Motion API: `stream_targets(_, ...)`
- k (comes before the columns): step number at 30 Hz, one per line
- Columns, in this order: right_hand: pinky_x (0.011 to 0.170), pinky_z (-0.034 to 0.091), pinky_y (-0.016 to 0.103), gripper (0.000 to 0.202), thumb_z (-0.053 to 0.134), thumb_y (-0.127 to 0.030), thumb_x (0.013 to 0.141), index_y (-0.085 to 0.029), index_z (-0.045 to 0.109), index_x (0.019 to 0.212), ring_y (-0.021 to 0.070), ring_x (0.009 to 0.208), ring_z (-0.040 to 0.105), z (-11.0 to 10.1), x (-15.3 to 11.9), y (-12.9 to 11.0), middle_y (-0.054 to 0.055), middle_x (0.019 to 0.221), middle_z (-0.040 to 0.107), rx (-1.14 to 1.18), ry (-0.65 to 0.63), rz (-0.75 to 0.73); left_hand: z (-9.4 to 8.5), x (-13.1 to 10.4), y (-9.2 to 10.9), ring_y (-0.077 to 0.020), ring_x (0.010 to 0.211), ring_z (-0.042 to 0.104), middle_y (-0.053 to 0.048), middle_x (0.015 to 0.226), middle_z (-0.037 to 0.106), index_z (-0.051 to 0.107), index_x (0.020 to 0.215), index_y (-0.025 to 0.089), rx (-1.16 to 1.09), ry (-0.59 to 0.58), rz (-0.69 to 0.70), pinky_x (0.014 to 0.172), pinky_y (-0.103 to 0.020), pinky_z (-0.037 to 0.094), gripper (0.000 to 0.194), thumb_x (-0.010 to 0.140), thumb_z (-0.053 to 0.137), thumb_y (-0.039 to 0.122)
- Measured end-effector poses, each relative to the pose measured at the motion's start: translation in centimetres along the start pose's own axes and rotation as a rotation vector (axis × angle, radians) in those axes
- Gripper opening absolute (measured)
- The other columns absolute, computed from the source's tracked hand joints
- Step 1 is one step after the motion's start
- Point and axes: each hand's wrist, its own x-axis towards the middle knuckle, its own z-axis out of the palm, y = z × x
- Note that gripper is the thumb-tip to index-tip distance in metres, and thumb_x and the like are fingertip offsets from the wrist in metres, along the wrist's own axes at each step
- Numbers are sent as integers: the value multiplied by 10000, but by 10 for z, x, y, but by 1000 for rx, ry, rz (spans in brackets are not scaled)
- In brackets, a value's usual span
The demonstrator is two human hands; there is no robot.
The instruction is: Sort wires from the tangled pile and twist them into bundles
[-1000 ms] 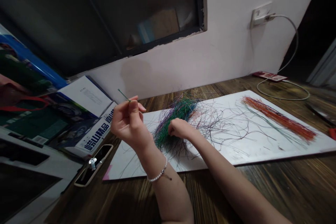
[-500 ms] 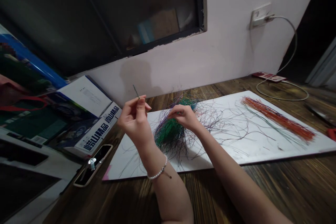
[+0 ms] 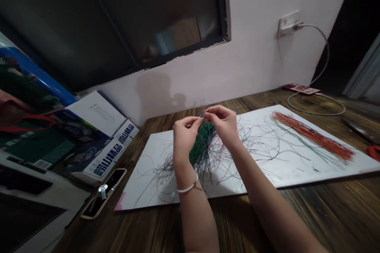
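Observation:
My left hand (image 3: pixel 186 138) and my right hand (image 3: pixel 225 123) meet over a tangled pile of thin wires (image 3: pixel 199 146), mostly green with dark, purple and blue strands. Each hand is closed in a pinch, thumb against forefinger, and the fingertips nearly touch. A thin wire seems to run between them, its ends too fine to follow. Under the pile lies a white board (image 3: pixel 157 142), with loose strands spreading to both sides. A bundle of straight orange wires (image 3: pixel 314 136) rests on the board's right part, a few green ones beside it.
Printed boxes (image 3: pixel 111 156) stand at the left. In front of them is a phone (image 3: pixel 103 195) with a small silver object on it. A white cable (image 3: pixel 328 53) runs from the wall socket (image 3: pixel 289 25) to a red flat object (image 3: pixel 301 89) on the wooden table (image 3: pixel 237 225).
My left hand has come down and right from its raised position, bringing its green wire towards my right hand. My right hand has risen slightly from the pile and moved right.

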Motion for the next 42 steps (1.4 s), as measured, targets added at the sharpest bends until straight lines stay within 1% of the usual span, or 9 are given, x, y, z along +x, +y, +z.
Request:
stream_targets(3, 566, 503, 259, 29, 631, -208, 690, -186, 612, 687, 99, 562, 575, -1, 1, -6, -4, 655, 645, 21, 22, -13, 4, 1, 2, -78, 473, 446, -51, 691, 673, 725, 791, 153, -55, -54, -7, 454, -215, 355, 188, 747, 644, 317)
stream_targets(8, 584, 499, 258, 20, 608, -198, 714, -188, 600, 699, 104, 591, 577, -1, 0, -8, -5, 657, 632, -49, 13, -50, 3, 1, 3, -85, 512, 474, -41, 678, 653, 714, 776, 154, -81, -43, 11, 487, -213, 376, 191, 743, 659, 334)
stream_targets(12, 590, 492, 253, 17, 610, -172, 708, -188, 605, 705, 109, 616, 589, -1, -1, -8, -7, 666, 638, -6, 8, -77, 1, 0, 3, -87, 523, 479, -34, 661, 636, 716, 781, 148, -95, -70, 8, 498, -214, 375, 209, 739, 663, 346)
stream_targets(15, 577, 475, 244, 31, 613, -156, 707, -187, 618, 707, 109, 632, 588, -1, -2, -9, -1, 685, 649, -27, 22, -99, 1, -1, 3, -89, 516, 478, -32, 633, 625, 722, 776, 141, -77, -56, -3, 489, -215, 369, 220, 726, 675, 349)
stream_targets(19, 577, 475, 247, 32, 606, -164, 721, -192, 621, 718, 115, 647, 599, -3, -2, -8, 6, 713, 663, -108, 29, -90, 1, -2, 2, -92, 507, 478, -38, 635, 650, 736, 769, 146, -38, -53, -18, 481, -218, 371, 215, 711, 691, 348)
stream_targets(25, 593, 509, 255, 15, 612, -176, 722, -185, 613, 710, 118, 647, 608, -6, 0, -6, 12, 718, 654, -111, 6, -88, 1, -2, -2, -119, 544, 543, -55, 678, 692, 742, 764, 157, -33, -57, 7, 508, -237, 406, 212, 711, 691, 356)
stream_targets(31, 590, 516, 252, 33, 619, -207, 729, -175, 609, 734, 116, 645, 608, -9, 3, -2, 13, 727, 643, -128, -9, -73, 1, -1, -3, -167, 669, 635, -74, 753, 719, 744, 778, 160, 8, 24, 66, 620, -276, 480, 200, 722, 684, 342)
stream_targets(36, 593, 499, 252, 107, 646, -194, 707, -166, 624, 808, 111, 634, 602, -17, 8, 0, 13, 713, 642, -153, -30, -39, 1, 2, -6, -180, 690, 655, -76, 764, 721, 741, 778, 160, 40, 108, 95, 660, -296, 504, 180, 728, 680, 321)
stream_targets(42, 574, 506, 266, 196, 674, -223, 665, -164, 613, 841, 117, 604, 605, -24, 11, -3, 6, 681, 638, -107, -33, 28, 2, 3, -6, -181, 684, 657, -75, 766, 720, 738, 776, 158, 30, 151, 113, 668, -305, 514, 181, 729, 682, 324)
